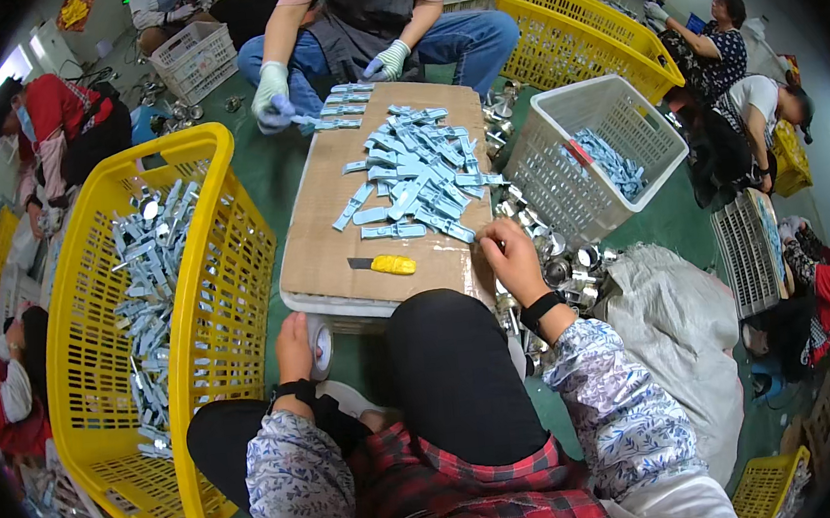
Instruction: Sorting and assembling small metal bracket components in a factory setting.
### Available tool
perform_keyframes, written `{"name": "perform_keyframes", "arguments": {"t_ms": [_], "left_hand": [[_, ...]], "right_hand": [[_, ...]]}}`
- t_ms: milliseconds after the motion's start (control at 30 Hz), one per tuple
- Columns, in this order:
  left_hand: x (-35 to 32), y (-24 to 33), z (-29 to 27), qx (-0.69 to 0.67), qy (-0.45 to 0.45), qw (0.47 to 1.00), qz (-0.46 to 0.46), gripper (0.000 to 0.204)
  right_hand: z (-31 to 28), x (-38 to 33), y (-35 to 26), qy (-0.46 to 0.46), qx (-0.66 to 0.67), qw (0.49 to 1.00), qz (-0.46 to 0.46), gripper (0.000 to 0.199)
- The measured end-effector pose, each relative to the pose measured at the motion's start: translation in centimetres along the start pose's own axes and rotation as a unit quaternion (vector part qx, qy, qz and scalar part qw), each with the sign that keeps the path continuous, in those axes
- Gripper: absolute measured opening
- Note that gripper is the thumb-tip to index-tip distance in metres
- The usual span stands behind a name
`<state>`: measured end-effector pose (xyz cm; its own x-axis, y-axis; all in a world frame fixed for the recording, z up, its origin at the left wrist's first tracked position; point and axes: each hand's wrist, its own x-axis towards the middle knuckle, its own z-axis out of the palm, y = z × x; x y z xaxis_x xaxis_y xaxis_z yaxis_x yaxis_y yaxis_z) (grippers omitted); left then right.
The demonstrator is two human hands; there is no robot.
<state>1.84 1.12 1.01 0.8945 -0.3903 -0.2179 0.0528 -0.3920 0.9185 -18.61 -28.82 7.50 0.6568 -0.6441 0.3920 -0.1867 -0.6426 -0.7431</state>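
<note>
A heap of light-blue plastic handle-like pieces (412,170) lies on a brown cardboard sheet (321,252) in front of me. My right hand (516,262) is at the sheet's right edge, its fingers loosely bent and apart, close to the heap's nearest piece. I see nothing held in it. Low at the sheet's near left corner is my left hand (294,346), beside a white roll (321,348); its fingertips are too unclear to show a grip. A yellow utility knife (393,264), dark blade pointing left, rests on the cardboard between my hands and the heap.
A yellow basket (183,319) of blue-and-metal pieces stands left. Right are a white crate (566,182) with blue pieces, metal parts (559,266) and a pale sack (673,335). Across the board, a co-worker's gloved hand (273,99) holds a blue piece beside a short row.
</note>
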Motion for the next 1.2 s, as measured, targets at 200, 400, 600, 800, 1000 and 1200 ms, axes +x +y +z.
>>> {"name": "perform_keyframes", "arguments": {"t_ms": [200,400,600,800,1000,1200], "left_hand": [[0.2,1.0,0.5,0.003,0.015,0.999,0.043,0.035],[0.1,1.0,-0.1,0.069,0.026,0.994,0.078,0.033],[-0.2,0.9,0.2,-0.022,0.023,0.999,-0.008,0.035],[-0.3,1.5,0.1,0.016,0.006,1.000,-0.014,0.037],[-0.2,0.9,0.4,0.008,0.016,1.000,-0.005,0.038],[-0.4,1.2,0.1,0.024,0.017,1.000,0.008,0.037]], "right_hand": [[-0.6,2.9,-1.9,-0.066,-0.071,0.995,-0.038,0.009],[1.5,10.1,-7.1,-0.169,-0.213,0.905,-0.328,0.027],[5.9,13.6,-7.9,-0.273,-0.379,0.783,-0.410,0.017],[7.6,13.7,-7.7,-0.302,-0.397,0.779,-0.380,0.018],[7.3,13.6,-8.8,-0.256,-0.313,0.830,-0.385,0.013],[5.9,12.6,-8.4,-0.082,-0.223,0.931,-0.277,0.015]]}}
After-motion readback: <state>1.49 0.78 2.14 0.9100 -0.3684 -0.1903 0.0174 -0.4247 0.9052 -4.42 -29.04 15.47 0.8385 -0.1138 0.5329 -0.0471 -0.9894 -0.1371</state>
